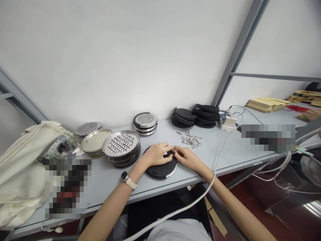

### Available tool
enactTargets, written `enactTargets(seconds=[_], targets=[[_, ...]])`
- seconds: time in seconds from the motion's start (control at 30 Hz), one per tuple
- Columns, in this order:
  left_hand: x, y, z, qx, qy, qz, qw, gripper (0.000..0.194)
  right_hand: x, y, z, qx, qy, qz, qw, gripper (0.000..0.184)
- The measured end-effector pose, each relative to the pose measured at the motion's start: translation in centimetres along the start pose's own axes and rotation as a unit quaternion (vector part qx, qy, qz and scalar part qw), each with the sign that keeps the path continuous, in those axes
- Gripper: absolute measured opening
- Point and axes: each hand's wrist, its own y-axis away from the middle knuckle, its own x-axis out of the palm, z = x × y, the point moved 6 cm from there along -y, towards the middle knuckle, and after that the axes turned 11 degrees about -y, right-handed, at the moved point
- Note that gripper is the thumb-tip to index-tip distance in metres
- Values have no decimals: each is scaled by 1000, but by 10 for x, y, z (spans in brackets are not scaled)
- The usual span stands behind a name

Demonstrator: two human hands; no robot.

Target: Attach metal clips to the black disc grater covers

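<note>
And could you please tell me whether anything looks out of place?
The white cable crosses in front of the right forearm, where it might snag; the small metal clips lie scattered rather than gathered.

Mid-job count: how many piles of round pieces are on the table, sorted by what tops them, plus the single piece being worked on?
Perforated metal top: 3 (far-left pile, front pile, black-rimmed pile)
Smooth pale metal top: 1 (pale pile)
Black top: 2 (left black pile, right black pile)
Single black disc: 1
Total: 7
</note>
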Motion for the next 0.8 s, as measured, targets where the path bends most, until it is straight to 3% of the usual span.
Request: enactTargets(seconds=[0.8], targets=[[5,-1,4,-3,34,6,999,23,2,0,-1,1,10,1,1000,21]])
